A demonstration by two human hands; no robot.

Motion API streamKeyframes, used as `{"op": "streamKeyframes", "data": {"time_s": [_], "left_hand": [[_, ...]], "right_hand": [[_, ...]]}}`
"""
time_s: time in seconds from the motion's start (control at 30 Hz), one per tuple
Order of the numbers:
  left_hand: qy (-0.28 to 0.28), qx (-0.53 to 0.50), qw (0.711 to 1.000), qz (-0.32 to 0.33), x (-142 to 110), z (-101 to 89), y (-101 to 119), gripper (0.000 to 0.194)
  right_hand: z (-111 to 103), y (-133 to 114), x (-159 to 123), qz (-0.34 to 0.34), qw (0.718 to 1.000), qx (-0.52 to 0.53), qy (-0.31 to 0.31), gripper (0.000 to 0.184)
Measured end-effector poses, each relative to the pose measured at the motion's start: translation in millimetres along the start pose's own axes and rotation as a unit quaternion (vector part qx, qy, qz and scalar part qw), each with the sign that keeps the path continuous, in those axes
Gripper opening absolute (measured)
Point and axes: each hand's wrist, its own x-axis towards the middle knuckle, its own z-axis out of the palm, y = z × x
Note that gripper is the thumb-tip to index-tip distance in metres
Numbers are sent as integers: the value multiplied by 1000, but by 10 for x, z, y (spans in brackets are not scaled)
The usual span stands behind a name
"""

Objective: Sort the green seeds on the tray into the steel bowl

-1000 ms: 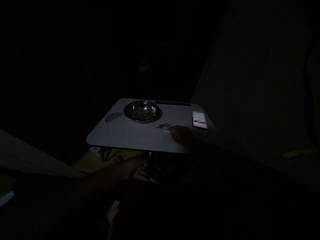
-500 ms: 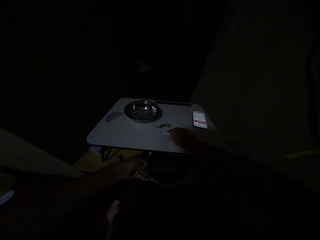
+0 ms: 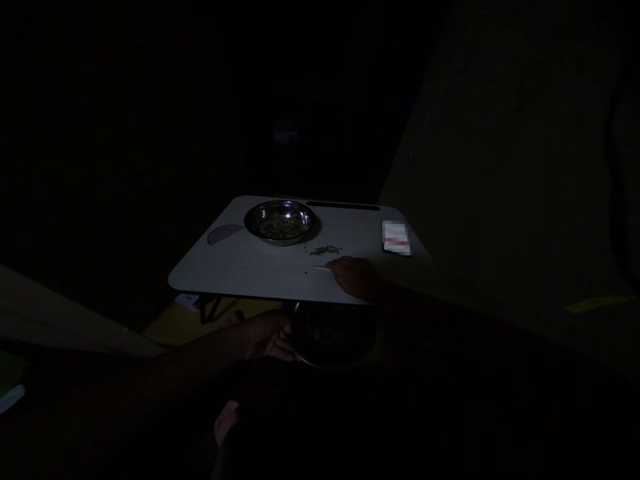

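Head view: greenish grains point(image 3: 325, 250) on white table point(image 3: 225, 275), between steel bowl point(image 3: 253, 222) and right hand point(image 3: 356, 277), fingers pinching thin white strip point(image 3: 321, 268). Left hand point(image 3: 270, 339) grips lower bowl point(image 3: 311, 357) by its rim below near edge, presumably to catch strays.

- Deep gloom nearly everywhere, with faint light on the pale top of a bench point(image 3: 225, 275)
- Rounded corners, a dark slot point(image 3: 343, 206) along its far edge, dark legs point(image 3: 203, 308) beneath
- Yellowish surface point(image 3: 167, 328) below, at left
- Pale slanting panel point(image 3: 60, 310), lower left
- Dim olive wall point(image 3: 500, 167) at right, with a yellow streak point(image 3: 595, 306) low down
- Near-black beyond, too dark to read
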Motion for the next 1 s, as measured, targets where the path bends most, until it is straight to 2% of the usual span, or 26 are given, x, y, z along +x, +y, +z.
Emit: {"op": "streamKeyframes", "data": {"time_s": [0.47, 0.73, 1.0], "left_hand": [[12, -1, 1000, 1, -77, 9, 15, 13], [25, -6, 1000, 2, -53, -12, -3, 20], [12, -5, 1000, 6, -53, -21, 1, 21]], "right_hand": [[0, -231, 93, -80, 995, 62, 27, 29], [-42, -355, 30, -123, 987, 95, 36, 27], [-88, -446, -67, -162, 978, 123, 43, 25]]}}
